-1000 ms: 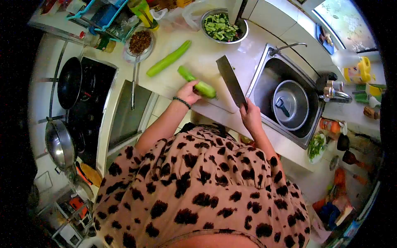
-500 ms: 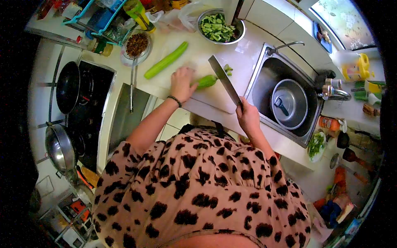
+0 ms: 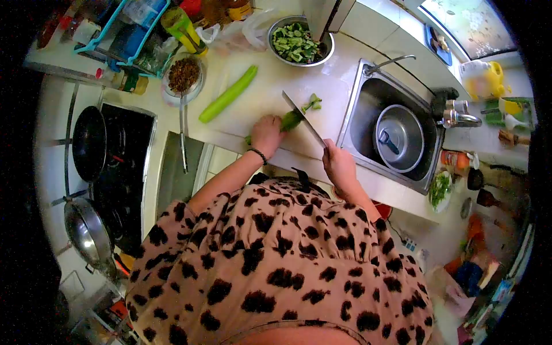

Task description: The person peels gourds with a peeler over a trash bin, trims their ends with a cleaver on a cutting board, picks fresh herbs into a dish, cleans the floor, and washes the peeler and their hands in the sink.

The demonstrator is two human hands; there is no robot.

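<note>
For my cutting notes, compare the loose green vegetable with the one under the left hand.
The loose vegetable lies untouched; the held vegetable is under the left hand. The loose vegetable shows fully; the held vegetable is partly covered. The loose vegetable lies apart from the kitchen knife; the held vegetable is right beside it. Both are green.

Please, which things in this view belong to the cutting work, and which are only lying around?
Belong to the cutting:
cleaver in the right hand
green vegetable under the left hand
cut pieces
cutting board
second green vegetable, probably

Apparently just lying about:
black frying pan
metal basin in the sink
green bottle
</note>
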